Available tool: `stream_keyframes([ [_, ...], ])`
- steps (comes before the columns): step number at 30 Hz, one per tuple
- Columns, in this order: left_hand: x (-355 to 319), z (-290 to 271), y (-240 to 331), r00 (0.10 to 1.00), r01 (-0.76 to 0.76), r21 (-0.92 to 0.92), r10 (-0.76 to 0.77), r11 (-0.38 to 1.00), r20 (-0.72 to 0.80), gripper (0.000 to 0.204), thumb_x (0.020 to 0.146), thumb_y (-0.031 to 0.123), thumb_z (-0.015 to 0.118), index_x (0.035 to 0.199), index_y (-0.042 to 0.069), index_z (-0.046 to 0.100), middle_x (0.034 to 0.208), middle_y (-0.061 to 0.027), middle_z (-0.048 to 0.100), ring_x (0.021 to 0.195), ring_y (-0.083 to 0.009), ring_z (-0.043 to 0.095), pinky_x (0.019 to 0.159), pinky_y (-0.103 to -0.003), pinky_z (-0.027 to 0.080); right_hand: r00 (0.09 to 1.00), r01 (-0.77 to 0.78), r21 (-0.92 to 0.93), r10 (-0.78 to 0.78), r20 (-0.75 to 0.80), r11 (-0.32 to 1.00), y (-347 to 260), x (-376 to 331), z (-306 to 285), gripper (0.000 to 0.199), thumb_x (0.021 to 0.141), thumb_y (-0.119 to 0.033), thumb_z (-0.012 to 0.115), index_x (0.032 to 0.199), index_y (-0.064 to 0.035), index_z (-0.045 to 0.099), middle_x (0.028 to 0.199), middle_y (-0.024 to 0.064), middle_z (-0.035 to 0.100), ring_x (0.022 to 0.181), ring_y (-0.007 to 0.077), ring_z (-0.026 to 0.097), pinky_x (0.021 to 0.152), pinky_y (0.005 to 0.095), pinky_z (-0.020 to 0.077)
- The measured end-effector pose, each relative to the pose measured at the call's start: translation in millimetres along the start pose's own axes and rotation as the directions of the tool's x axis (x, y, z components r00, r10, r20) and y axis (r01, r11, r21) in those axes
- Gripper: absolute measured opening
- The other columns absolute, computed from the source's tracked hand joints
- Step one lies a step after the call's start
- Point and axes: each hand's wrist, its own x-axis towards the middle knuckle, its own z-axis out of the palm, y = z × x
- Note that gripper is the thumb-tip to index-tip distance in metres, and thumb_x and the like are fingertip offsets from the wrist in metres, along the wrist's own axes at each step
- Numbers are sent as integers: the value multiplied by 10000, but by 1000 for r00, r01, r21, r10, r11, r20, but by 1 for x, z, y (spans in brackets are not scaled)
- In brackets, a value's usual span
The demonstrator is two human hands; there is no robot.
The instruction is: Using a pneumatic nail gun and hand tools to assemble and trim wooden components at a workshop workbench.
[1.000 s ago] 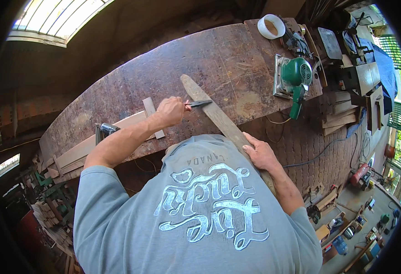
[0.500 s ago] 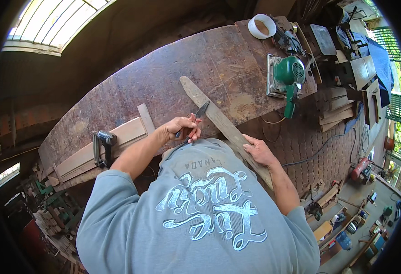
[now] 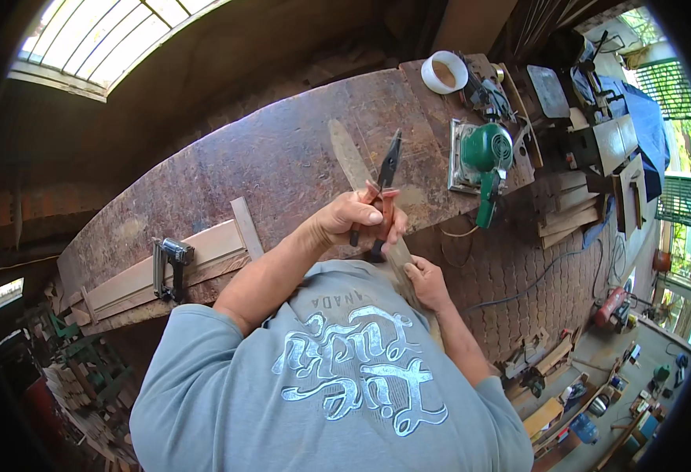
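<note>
My left hand [image 3: 357, 220] is closed around the red handles of a pair of pliers [image 3: 391, 161], whose dark, pointed jaws reach up and away from me. The pliers hang over a long, weathered wooden board [image 3: 348, 153], hiding part of it. Whether the jaws touch the wood I cannot tell. My right hand [image 3: 427, 283] grips the board's edge near my body, thumb on top. The far, narrowed end of the board lies over the workbench [image 3: 283, 134], while its near end runs down against my shirt.
On the bench's right stand a green electric sander [image 3: 483, 149] and a white bowl [image 3: 444, 72] of brown stuff. To the left, a black and silver nail gun [image 3: 172, 263] rests on a framed wooden piece [image 3: 125, 287]. Stacked boards [image 3: 569, 208] and a cable lie right of the bench.
My left hand has moved right with the pliers, across the board, and their jaws now point more steeply away. The board has swung a little, and my right hand has shifted left and nearer.
</note>
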Motion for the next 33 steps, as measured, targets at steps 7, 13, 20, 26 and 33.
stream_keyframes([
  [7,-56,-87,-18,455,425,412,204,806,-867,331,971,358,736,1049,36,744,921,-108,764,877,-230,747,773,-392,591,821,123,-783,-505,-265,610,-70,7,-13,233,1033,-220,684,1133,-9,684,864,211,733,764,365,738,695,449,554],
  [13,-70,-54,-27,719,674,733,308,-88,-623,468,916,448,755,855,-10,676,794,-193,696,793,-312,706,735,-441,544,587,378,-780,-780,-215,499,-112,54,8,302,1086,-295,666,1094,6,684,898,128,708,787,234,647,730,376,529],
  [20,-147,49,-8,600,365,926,737,94,-312,665,858,288,881,1327,-50,553,1174,-237,695,1114,-322,698,939,-409,561,439,764,-469,-890,-125,443,-167,116,187,268,1105,-293,649,1089,-27,671,954,17,651,857,124,572,775,287,493],
  [26,-250,89,22,166,555,830,985,-55,-46,502,838,227,830,1218,24,573,1159,-240,646,1046,-472,666,895,-518,551,610,782,100,-789,77,615,-162,96,363,152,1091,-182,670,1121,-34,648,1012,19,662,908,85,603,806,243,501],
  [33,-508,66,64,180,800,599,969,-42,-172,306,789,204,786,1049,65,702,890,-226,705,875,-429,726,758,-499,583,811,416,-287,-209,547,863,-73,92,483,221,1044,-69,667,1245,17,704,1086,82,774,951,128,716,818,280,569],
])
